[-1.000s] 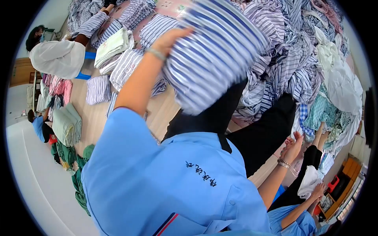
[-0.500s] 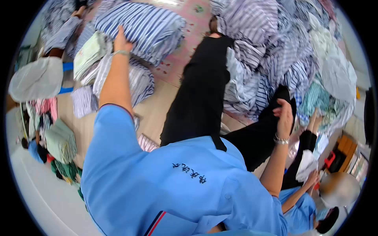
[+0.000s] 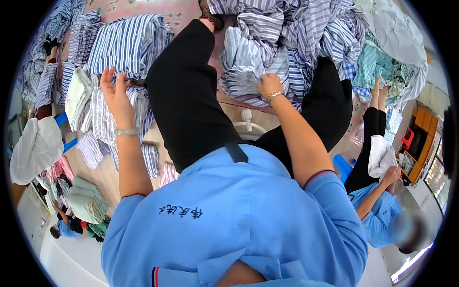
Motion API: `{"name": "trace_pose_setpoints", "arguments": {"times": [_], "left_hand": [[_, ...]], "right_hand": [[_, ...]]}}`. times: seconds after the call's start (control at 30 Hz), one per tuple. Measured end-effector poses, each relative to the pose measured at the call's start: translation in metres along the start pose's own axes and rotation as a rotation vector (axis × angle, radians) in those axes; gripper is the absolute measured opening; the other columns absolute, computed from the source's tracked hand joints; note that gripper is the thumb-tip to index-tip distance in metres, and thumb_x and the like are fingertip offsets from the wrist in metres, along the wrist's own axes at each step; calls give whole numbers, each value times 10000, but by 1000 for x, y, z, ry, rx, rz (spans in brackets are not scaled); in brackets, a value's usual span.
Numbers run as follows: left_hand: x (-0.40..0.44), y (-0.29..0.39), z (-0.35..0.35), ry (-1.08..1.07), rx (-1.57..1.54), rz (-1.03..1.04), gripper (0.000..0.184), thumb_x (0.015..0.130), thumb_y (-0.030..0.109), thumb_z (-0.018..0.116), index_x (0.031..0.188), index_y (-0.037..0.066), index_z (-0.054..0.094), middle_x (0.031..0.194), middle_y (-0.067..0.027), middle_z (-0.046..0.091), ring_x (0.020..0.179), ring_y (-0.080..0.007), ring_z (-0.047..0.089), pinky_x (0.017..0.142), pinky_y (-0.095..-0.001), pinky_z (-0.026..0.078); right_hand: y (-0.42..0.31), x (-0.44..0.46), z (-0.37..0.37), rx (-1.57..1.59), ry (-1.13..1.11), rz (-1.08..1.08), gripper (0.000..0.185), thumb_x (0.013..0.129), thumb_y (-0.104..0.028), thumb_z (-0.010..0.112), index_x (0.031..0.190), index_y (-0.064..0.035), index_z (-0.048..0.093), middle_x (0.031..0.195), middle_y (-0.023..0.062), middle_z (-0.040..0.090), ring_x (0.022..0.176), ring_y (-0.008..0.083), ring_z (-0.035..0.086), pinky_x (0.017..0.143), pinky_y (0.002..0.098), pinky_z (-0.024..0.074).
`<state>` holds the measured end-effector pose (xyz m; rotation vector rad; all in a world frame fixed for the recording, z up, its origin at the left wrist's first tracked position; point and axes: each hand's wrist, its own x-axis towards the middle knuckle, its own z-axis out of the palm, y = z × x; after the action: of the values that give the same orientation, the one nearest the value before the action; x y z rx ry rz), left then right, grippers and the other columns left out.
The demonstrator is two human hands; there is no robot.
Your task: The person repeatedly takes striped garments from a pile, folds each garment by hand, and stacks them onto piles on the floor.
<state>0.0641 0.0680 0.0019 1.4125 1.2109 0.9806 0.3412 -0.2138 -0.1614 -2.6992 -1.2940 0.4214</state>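
Note:
My left hand [image 3: 117, 95] is raised with its fingers apart and nothing in it. It is just in front of a stack of folded blue-and-white striped garments [image 3: 126, 45] and above a lower pile of grey-striped folded clothes [image 3: 107, 117]. My right hand [image 3: 270, 86] reaches forward between my knees, its fingers closed on the edge of a striped garment [image 3: 244, 64]. That garment lies at the near side of a large loose heap of striped clothes [image 3: 306, 28]. Cloth hides the fingertips of my right hand.
Pale green folded cloths [image 3: 78, 98] stand left of the stack. A co-worker in blue [image 3: 377, 210] sits at right with white cloth [image 3: 380, 155]. Another person's striped sleeve [image 3: 45, 86] shows at left. A white chair base [image 3: 246, 119] is between my legs.
My left hand has come off the striped stack and drawn back. My right hand has moved from beside my knee to the heap. The view has turned, shifting the scene.

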Motion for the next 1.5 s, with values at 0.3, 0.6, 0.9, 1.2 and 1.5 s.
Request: {"name": "trace_pose_setpoints", "arguments": {"times": [0.3,0.6,0.9,1.2,1.5], "left_hand": [[-76,35,142,-1003,331,527,557,773,184,663,1252,18,433,1249,-147,474,1157,-243,460,954,-326,362],[-199,41,194,-1328,-67,618,508,701,115,687,1170,61,499,1259,-143,475,1188,-304,427,993,-444,301],[-178,142,59,-1070,-118,85,125,814,89,518,873,19,602,863,-70,619,777,-112,599,660,-219,474],[-243,203,93,-2282,-555,288,265,848,283,491,756,35,511,658,-104,487,651,-346,467,665,-414,378],[-234,164,88,-1803,-505,430,225,807,236,534,785,12,545,734,-97,539,683,-261,497,690,-351,383]], "right_hand": [[36,-4,-127,1476,166,215,203,925,-199,460,832,-43,550,755,-37,522,685,53,450,636,215,377],[-31,-165,-252,1579,123,-38,142,942,-157,422,892,-41,488,791,-30,439,718,44,380,652,191,331],[6,-127,-213,1103,366,-87,448,946,-383,356,1082,8,529,1013,86,576,1015,154,518,860,300,391],[-2,-54,-223,1806,-163,292,427,850,-358,475,917,37,621,839,111,641,711,199,616,683,308,508],[34,-62,-367,1164,335,175,504,747,-300,685,1040,91,558,948,164,617,826,212,612,724,309,509]]}}
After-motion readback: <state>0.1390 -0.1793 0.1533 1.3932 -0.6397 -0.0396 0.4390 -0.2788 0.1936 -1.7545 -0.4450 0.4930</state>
